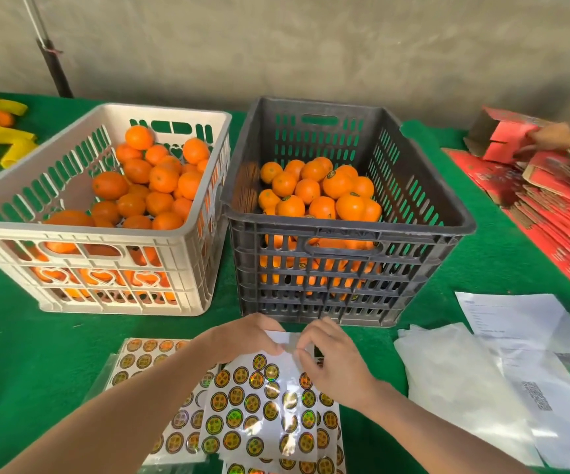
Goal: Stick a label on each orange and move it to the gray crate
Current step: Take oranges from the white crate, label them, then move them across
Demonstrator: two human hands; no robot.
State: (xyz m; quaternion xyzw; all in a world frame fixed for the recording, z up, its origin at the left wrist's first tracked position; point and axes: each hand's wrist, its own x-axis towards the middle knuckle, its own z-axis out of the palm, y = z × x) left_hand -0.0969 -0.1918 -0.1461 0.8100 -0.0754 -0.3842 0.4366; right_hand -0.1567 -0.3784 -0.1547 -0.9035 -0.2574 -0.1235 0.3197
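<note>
On the green desk [20,354], the left grip [246,336] and right grip [334,360] both pinch the white far edge of a label sheet [263,412] lying just in front of the gray crate [345,230]. That crate holds labelled oranges [336,183]. The white crate [71,230] right beside it holds plain oranges [163,179].

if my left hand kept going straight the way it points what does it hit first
Most likely the near wall of the dark gray slatted plastic crate, just beyond the left hand, though depth is unclear.
</note>
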